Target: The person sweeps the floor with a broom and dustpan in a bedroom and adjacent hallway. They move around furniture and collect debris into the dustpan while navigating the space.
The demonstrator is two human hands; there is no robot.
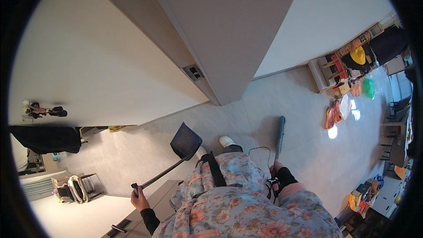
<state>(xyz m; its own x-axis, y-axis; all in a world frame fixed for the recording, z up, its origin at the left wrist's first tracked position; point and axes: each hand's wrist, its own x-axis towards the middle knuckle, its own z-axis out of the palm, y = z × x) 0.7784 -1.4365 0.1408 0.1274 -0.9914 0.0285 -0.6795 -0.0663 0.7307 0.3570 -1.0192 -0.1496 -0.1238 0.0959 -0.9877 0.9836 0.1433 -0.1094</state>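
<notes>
My left hand [140,201] is closed round the top end of a long dark handle. The handle slants to a dark blue dustpan [186,141], which is close to the floor left of my feet. My right hand [276,166] grips the handle of a broom [280,134]. Its narrow blue-grey head points away from me, over the floor to the right of my feet. A thin dark cord [263,148] loops near the right hand, and a small dark device [274,187] hangs by that wrist. A flowered garment [233,211] covers my body; one white shoe [226,141] shows.
Ahead stands a grey door frame [220,26] between white walls. Pink shoes [333,113], a green bag [368,88] and a wooden rack [332,72] are at the right. A grey cabinet [161,200] is beside my left arm; a folding chair [77,188] stands far left.
</notes>
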